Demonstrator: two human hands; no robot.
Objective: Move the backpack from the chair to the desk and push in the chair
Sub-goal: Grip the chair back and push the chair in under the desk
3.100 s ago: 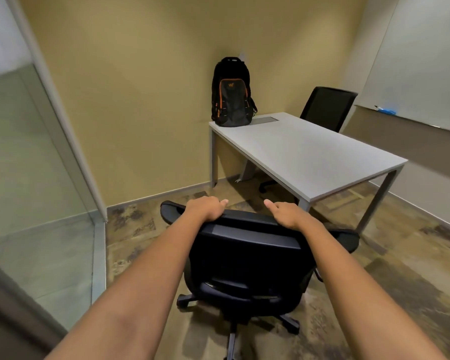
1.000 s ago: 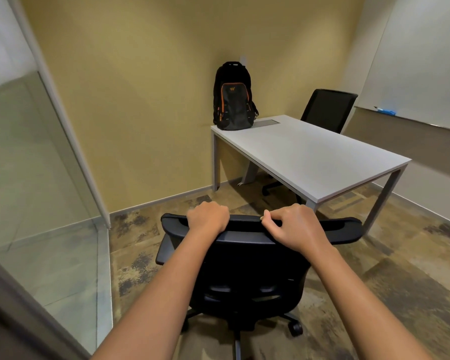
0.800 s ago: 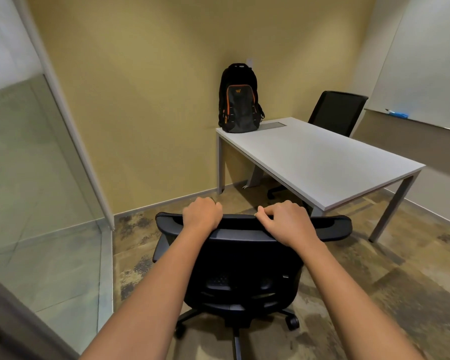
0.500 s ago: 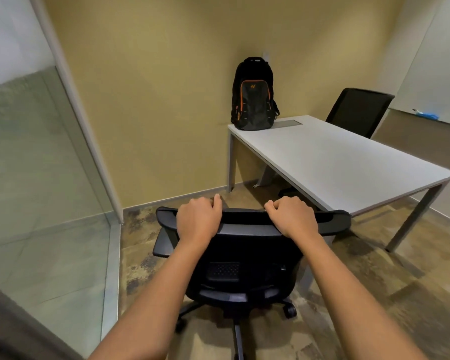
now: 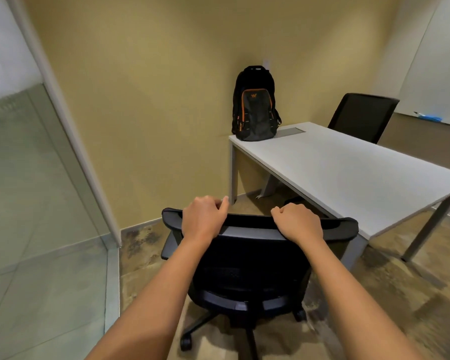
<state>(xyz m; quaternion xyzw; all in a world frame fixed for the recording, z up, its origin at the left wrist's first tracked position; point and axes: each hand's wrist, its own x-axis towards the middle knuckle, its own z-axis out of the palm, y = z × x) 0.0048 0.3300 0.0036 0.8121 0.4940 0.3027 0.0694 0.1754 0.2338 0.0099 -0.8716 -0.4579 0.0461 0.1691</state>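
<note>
Head cam looking down at my own arms, so here's what I've got. Both my hands are curled over the top edge of the black office chair (image 5: 247, 258). My left hand (image 5: 204, 218) grips the backrest's top rail near its left end, fingers folded over the far side so I mostly see knuckles, with the thumb sticking out toward the right. My right hand (image 5: 298, 223) clamps the same rail further right, fingers bunched tight together and their tips hidden behind the rail.

The chair's seat is blocked by its own backrest, so I can't make it out. Only part of the wheeled base shows below, and it's kinda blurry. The chair's right end sits just beside the near corner of the white desk (image 5: 348, 167), not tucked under it.

The backpack (image 5: 255, 107), black with orange trim, stands upright on the desk's far left corner against the yellow wall. Its logo is too small to read. A second black chair (image 5: 361, 116) sits on the far side of the desk, lower half hidden. Something blue (image 5: 430, 116) lies on the whiteboard ledge at far right, can't tell what.
</note>
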